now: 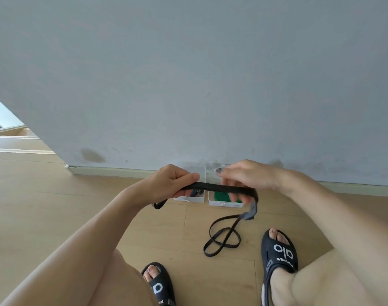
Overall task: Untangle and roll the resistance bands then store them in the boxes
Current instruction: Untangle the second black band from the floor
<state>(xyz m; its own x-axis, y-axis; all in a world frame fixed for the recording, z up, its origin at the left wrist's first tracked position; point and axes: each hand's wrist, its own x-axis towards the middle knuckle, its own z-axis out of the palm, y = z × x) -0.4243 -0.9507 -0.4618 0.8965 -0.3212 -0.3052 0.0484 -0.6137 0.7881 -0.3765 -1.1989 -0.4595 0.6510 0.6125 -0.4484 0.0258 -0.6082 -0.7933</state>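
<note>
Where hands point(175, 181) grip: black band point(210, 186)

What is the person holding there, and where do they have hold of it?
A long black rubber resistance band. The left hand grips one end of a flat stretch, the right hand the other; the rest dangles to the floor.

The right black slide sandal point(279, 252) is showing white lettering across its strap, reading "alo" when turned the wearer's way, with a smaller white word lying beneath it that is too small to read. The left black slide sandal point(158, 286) is showing part of the same white logo, cut by the frame edge.
</note>
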